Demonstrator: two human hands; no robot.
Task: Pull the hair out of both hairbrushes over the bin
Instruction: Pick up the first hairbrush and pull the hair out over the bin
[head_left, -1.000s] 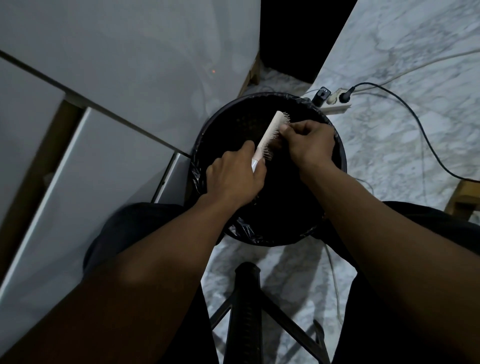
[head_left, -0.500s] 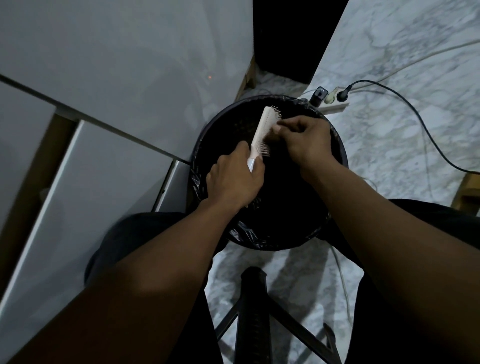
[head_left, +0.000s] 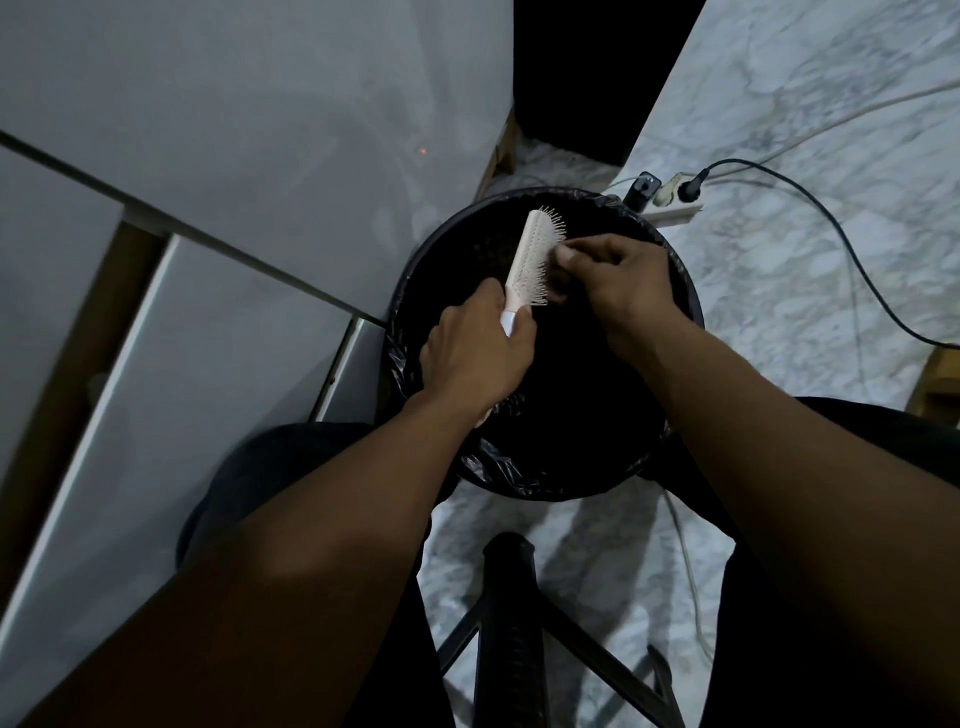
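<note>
**Picking hair from a brush over the bin**

Seen from above: a pale hairbrush (head_left: 532, 262) held over the open mouth of a round black bin (head_left: 415, 270) lined with a dark bag. Handle wrapped in the closed left hand (head_left: 475, 353), head pointing up and away, bristles turned to the right. Right hand (head_left: 615, 283) curled beside the bristles, fingertips (head_left: 563, 253) pressed together in a pinch right at the bristle tips; whether any hair sits in that pinch cannot be told, too dark and too fine.

To do this step well, probably best to:
- keep the brush head inside the bin's rim, so loose strands drop into the bag and not onto the marble floor (head_left: 810, 291);
- hold the handle firm and steady, letting only the picking hand move;
- dig the pinch down to the roots of the bristles, then draw outward along them, not across, to spare the pins;
- shake or rub the fingers apart low over the bin before going back in.

Brush itself: slim, cream or light pink, a lighter band at the neck where the handle starts, rows of thin pale pins along one face. Hair among the pins not clearly visible. No second brush in view.
</note>
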